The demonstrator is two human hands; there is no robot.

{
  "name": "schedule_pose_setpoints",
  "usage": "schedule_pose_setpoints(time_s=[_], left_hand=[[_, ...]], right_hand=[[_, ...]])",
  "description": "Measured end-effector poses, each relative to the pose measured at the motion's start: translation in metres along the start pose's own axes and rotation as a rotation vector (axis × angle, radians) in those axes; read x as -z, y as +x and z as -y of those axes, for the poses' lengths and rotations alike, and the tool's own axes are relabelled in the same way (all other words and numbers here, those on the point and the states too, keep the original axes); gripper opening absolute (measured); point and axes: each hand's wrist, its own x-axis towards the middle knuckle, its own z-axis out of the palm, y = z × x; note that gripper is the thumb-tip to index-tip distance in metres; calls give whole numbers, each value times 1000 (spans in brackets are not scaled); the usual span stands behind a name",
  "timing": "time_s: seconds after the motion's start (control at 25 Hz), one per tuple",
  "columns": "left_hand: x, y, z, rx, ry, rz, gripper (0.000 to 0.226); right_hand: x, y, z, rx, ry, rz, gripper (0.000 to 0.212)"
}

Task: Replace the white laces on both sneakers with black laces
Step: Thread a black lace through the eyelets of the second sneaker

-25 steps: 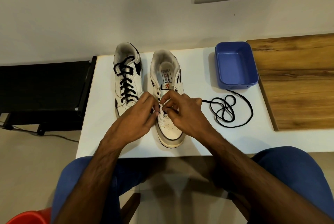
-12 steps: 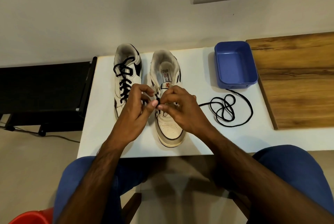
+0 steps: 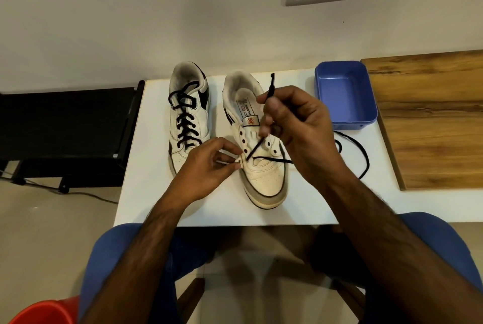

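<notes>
Standing on the white table [image 3: 146, 193], the left sneaker [image 3: 187, 114] was already laced black. The left hand [image 3: 206, 167] pinched the right sneaker's [image 3: 261, 174] near eyelet edge. The right hand [image 3: 300, 127] pinched the black lace [image 3: 269, 88], raised taut from a low eyelet, its slack lying right, near the blue tray [image 3: 345, 96].

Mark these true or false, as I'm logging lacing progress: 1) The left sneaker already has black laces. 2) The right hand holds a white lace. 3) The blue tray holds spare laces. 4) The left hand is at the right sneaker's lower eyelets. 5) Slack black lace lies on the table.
1) True: the left sneaker is laced black.
2) False: the right hand pinches a black lace.
3) False: the blue tray looks empty.
4) True: the left hand pinches the right sneaker there.
5) True: it lies on the white table.
</notes>
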Motion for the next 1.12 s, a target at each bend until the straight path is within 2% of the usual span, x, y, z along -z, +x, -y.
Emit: schedule_pose_setpoints(time_s=[0.08,0.28,0.4,0.6,0.88,1.0,1.12], left_hand=[[-2,1,-1,78,-72,7,21],[1,4,8,218,-124,36,12],[-1,5,11,230,-158,103,3],[1,7,15,219,-188,135,2],[4,7,15,199,-163,165,4],[9,5,12,187,-117,186,11],[8,4,9,123,-13,129,11]], right_hand=[[6,0,0,-55,-190,8,10],[17,-5,-29,-145,-926,168,8],[13,-10,-38,-130,-1177,223,9],[2,-16,-53,-22,-1289,244,14],[0,-18,-57,75,-1325,197,8],[-2,-20,-63,163,-1408,199,11],[-4,-22,-68,233,-1485,207,11]])
